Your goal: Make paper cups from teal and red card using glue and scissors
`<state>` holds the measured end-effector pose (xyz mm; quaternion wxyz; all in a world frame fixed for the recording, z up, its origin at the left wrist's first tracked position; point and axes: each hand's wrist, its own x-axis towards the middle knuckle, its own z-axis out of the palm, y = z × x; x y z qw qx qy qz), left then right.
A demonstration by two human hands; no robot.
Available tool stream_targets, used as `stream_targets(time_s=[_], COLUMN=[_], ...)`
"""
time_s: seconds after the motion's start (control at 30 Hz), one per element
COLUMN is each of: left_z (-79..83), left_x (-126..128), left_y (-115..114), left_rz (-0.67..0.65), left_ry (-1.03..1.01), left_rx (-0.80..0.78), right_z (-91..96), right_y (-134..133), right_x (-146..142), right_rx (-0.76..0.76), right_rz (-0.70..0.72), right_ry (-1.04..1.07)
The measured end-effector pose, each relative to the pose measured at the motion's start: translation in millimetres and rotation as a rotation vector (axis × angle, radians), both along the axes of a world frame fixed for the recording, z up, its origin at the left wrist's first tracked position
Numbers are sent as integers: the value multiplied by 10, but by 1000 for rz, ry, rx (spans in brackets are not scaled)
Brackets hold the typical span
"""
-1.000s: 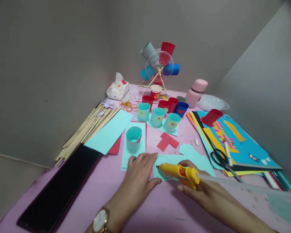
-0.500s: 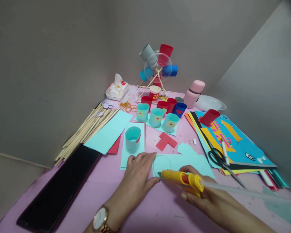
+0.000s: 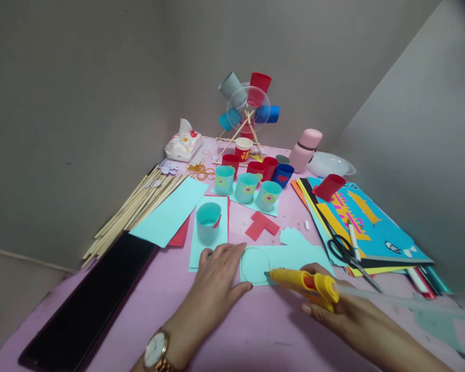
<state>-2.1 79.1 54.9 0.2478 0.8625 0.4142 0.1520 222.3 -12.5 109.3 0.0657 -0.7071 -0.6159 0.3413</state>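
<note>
My right hand [image 3: 333, 297] grips a yellow hot glue gun [image 3: 306, 287] with a long clear glue stick trailing from its rear. Its nozzle rests at the right edge of a ring of glue [image 3: 243, 274] on a light-blue paper sheet [image 3: 294, 254]. My left hand [image 3: 219, 274], a watch on its wrist, lies with fingers spread beside the ring, its fingertips at the sheet's left edge. Just beyond that hand a light-blue paper cup [image 3: 208, 222] with a red patch stands upright on another blue sheet [image 3: 195, 253].
Several paper cups [image 3: 247, 187] stand farther back, before a stick-and-plate wheel [image 3: 249, 111]. Scissors [image 3: 352, 261] lie by coloured papers [image 3: 387, 222] at right. Wooden sticks [image 3: 120, 217] and a black slab-like object [image 3: 89, 305] lie at left. A pink bottle [image 3: 305, 151] stands behind.
The glue gun's nozzle has moved from the near side of the ring to its right edge. My left hand stays by the sheet; the whole view has shifted slightly.
</note>
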Motion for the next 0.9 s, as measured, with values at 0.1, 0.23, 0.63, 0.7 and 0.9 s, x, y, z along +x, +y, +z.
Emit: stream_targets(time_s=[0.1, 0.23, 0.63, 0.7, 0.9], left_z=[4, 15, 2, 0, 4], left_x=[0, -6, 2, 3, -8], left_y=[-2, -8, -3, 1, -8], left_rz=[2, -1, 0, 0, -6], left_ry=[1, 3, -2, -8, -22], left_rx=[-1, -10, -7, -10, -17], right_z=[-26, -12, -48, -17, 58], right_y=[15, 71, 265, 290, 355], right_x=[29, 31, -16, -50, -153], right_rx=[9, 24, 95, 124, 165], right_rz=[-24, -27, 22, 43, 95], right_ry=[16, 22, 80, 49, 10])
